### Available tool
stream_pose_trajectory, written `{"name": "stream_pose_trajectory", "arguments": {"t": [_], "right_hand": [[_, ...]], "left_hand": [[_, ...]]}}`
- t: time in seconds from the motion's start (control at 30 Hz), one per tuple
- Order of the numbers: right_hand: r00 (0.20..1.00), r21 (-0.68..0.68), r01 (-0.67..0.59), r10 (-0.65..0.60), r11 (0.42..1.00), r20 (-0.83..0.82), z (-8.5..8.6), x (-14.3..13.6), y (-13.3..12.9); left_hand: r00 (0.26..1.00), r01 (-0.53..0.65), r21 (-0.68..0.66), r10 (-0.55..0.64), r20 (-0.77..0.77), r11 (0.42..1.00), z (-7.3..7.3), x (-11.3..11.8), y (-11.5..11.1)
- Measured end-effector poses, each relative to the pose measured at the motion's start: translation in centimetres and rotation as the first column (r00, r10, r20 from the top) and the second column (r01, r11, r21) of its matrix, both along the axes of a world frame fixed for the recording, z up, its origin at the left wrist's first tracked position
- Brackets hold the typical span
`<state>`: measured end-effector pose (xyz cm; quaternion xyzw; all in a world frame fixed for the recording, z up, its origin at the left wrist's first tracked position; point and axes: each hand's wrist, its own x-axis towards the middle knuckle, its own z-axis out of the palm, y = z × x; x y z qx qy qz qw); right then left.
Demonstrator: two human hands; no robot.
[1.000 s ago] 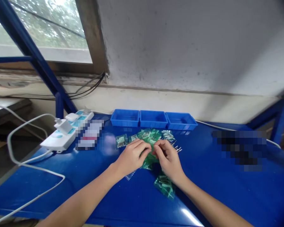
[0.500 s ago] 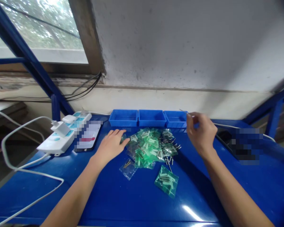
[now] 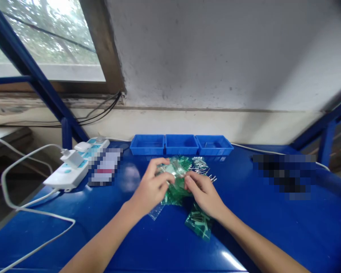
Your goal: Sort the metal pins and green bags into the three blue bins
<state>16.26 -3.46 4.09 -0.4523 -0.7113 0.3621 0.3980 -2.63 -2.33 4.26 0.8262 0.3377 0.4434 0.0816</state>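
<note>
Over the pile of green plastic bags (image 3: 174, 195), my left hand (image 3: 153, 184) has its fingers curled round a clear plastic bag (image 3: 177, 168). My right hand (image 3: 203, 189) pinches the right side of that bag between thumb and fingers. Loose metal pins (image 3: 213, 177) and a small clear bag (image 3: 199, 163) lie just beyond my right hand. Nearer to me is a green bag with pale and metal pieces (image 3: 199, 223). A flat clear bag (image 3: 156, 211) shows partly below my left hand.
Three blue trays (image 3: 182, 145) stand along the wall; the right one holds a small thin piece. At left are a white power strip (image 3: 69, 176), a phone (image 3: 106, 167) and a white cable (image 3: 71, 225). A dark blurred object (image 3: 284, 174) lies at right.
My right hand has come down from the right tray to the pile. My left hand has moved right, and both now hold a clear bag. A thin piece now shows in the right tray.
</note>
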Motion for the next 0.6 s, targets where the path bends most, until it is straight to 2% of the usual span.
{"name": "stream_pose_trajectory", "arguments": {"t": [0.07,0.13,0.17,0.23,0.3,0.33,0.4,0.47,0.5,0.53,0.6], "right_hand": [[0.991,-0.078,-0.037,0.027,0.996,-0.131,0.0,-0.3,-0.3],[0.982,-0.083,-0.009,-0.006,0.996,-0.189,-0.1,-0.1,-0.4],[0.983,-0.032,0.039,-0.044,0.999,-0.179,-0.1,0.1,-0.4],[0.986,0.176,0.14,-0.121,0.974,-0.114,-0.2,0.5,-0.3],[0.986,0.408,0.167,-0.165,0.898,-0.04,-0.4,0.9,-0.2],[0.986,0.491,0.15,-0.168,0.858,-0.006,-0.6,1.0,-0.2],[0.985,0.593,0.1,-0.165,0.799,0.056,-1.2,1.1,0.0],[0.982,0.649,0.042,-0.152,0.759,0.114,-1.7,1.0,0.1],[0.98,0.666,0.009,-0.14,0.746,0.143,-1.8,1.0,0.1],[0.977,0.672,-0.021,-0.127,0.74,0.17,-1.9,0.9,0.1],[0.971,0.658,-0.053,-0.115,0.751,0.21,-1.8,0.7,0.1]], "left_hand": [[0.992,0.119,0.002,-0.119,-0.033,0.993,-0.6,1.1,-1.0],[0.987,0.138,-0.025,-0.14,-0.084,0.99,-1.1,1.5,-1.4],[0.989,0.104,-0.041,-0.108,-0.102,0.994,-1.2,1.6,-1.3],[0.995,-0.011,-0.09,0.002,-0.097,0.996,-1.1,1.4,-0.8],[0.998,-0.066,-0.228,0.064,-0.016,0.972,-0.7,1.1,-0.2],[0.997,-0.031,-0.335,0.054,0.059,0.942,-0.5,1.0,0.0],[0.973,0.127,-0.54,0.001,0.231,0.832,-0.1,1.0,0.2],[0.943,0.247,-0.643,-0.027,0.332,0.725,0.1,1.1,0.0],[0.94,0.251,-0.651,-0.02,0.34,0.717,0.1,1.2,-0.1],[0.948,0.214,-0.632,-0.001,0.319,0.745,0.2,1.1,-0.2],[0.957,0.034,-0.477,0.109,0.268,0.878,0.8,0.5,0.0]]}}
